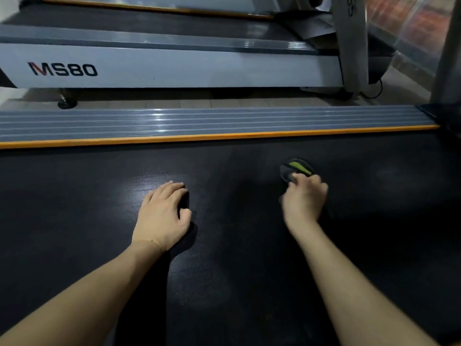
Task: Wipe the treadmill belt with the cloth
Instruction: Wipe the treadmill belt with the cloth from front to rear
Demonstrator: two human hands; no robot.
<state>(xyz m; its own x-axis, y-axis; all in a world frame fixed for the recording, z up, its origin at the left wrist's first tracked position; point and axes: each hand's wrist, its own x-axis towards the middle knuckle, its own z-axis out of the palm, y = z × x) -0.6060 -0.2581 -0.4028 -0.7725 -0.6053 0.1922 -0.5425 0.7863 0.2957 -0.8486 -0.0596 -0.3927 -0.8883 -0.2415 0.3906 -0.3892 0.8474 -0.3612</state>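
Black treadmill belt (pixel 74 221), right hand (pixel 303 198) gripping dark cloth (pixel 295 169), left hand (pixel 163 213) flat, fingers straight, holding nothing

Both hands rest on the black textured treadmill belt (pixel 237 245): the left hand (pixel 163 216) flat at 9 o'clock, the right hand (pixel 304 198) at 3 o'clock, gripping the dark cloth with a green stripe (pixel 295 168) just beyond it. At 12 o'clock (behind the belt) runs the grey ribbed side rail (pixel 199 121); farther back stands a white treadmill marked MS80 (pixel 174 68).

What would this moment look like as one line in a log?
left hand: flat on treadmill belt | right hand: grips cloth on belt | cloth: dark, green stripe | stage: wiping
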